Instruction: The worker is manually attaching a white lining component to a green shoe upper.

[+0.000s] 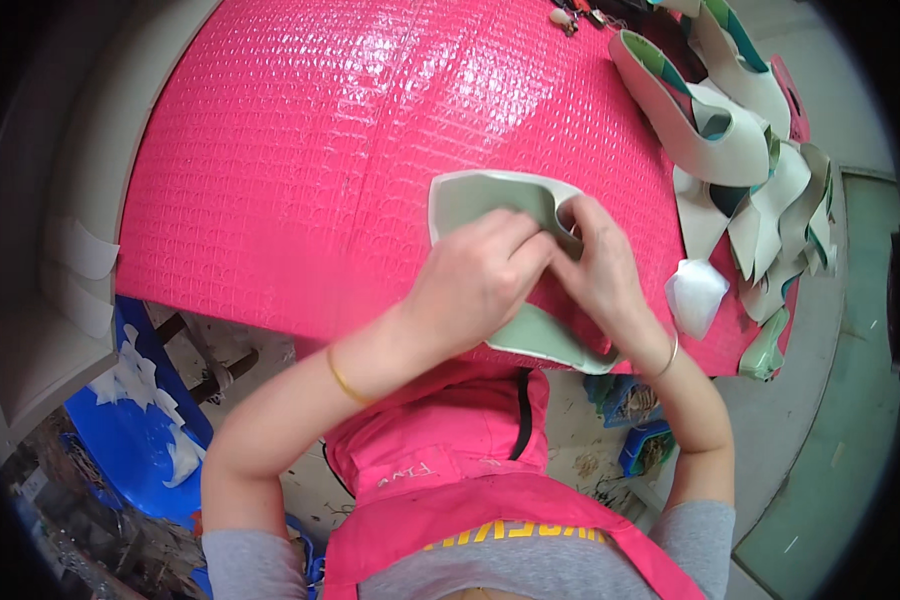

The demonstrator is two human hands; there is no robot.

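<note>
A white shoe upper with a pale green lining (480, 195) lies on the pink table covering in front of me, its band bent round into an open loop. My left hand (485, 268) is over its left side, fingers closed and pinched; their tips are hidden, so what they hold cannot be made out. My right hand (605, 265) grips the upper's far right side, with fingers curled over the edge and thumb inside. Both hands' fingertips come together near the middle of the loop. The upper's near end reaches the table's front edge.
Several similar uppers (710, 140) are heaped along the table's right side, beside a small white pad (697, 297). Small tools (580, 15) lie at the far edge. A grey panel (70, 200) borders the left; below it, a blue chair (150, 440) holds white scraps.
</note>
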